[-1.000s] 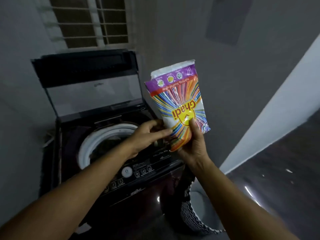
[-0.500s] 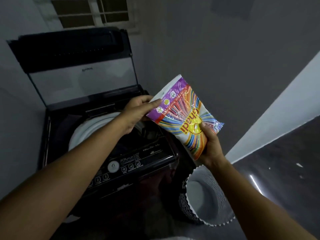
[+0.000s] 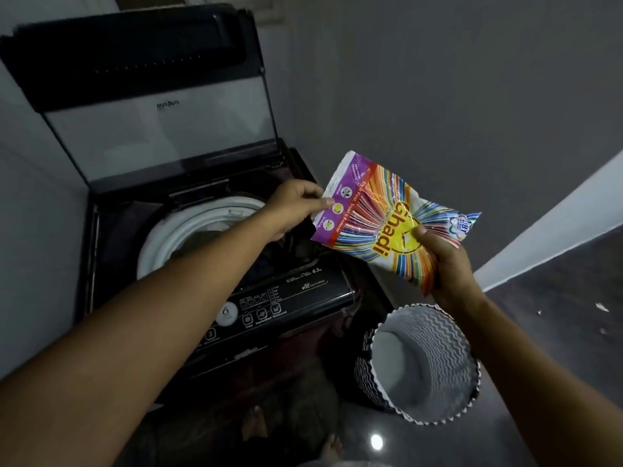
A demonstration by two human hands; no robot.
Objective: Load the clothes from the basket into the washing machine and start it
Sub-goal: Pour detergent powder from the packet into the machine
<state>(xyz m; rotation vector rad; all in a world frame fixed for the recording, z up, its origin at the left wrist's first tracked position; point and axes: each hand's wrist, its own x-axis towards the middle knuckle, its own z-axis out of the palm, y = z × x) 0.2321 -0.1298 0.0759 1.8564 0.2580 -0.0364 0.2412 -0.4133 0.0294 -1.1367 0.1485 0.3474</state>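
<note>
1. The left grip point(image 3: 293, 207) pinches the purple top edge of the detergent packet point(image 3: 381, 224). The right grip point(image 3: 445, 264) is clenched round its lower end, thumb on the printed face. The packet hangs tilted in the air over the right rear corner of the washing machine point(image 3: 303, 298), top end towards the drum point(image 3: 188, 224).
2. We judge the packet to be thin, crinkled film, light and slack, with powder that will slide to whichever end is lower. The low end is the place to carry the weight, and the top corner is the place to steer the mouth. Squeezing the middle could puff powder out.
3. The lid point(image 3: 151, 129) stands raised. Inside the drum we see a dark shape that we take for the clothes point(image 3: 266, 267), soft and limp, already loaded.
4. The basket point(image 3: 435, 335) stands on the floor point(image 3: 556, 298) just right of the machine and shows only its pale inside, so loading looks done.
5. We cannot tell whether the packet's top is torn open, as the left fingers cover that edge.
6. The left forearm crosses the drum and hides much of it, and the dim light swallows the rest.
7. On the panel, the round dial point(image 3: 226, 311) shows a 6. The button labels are too small to read surely.
</note>
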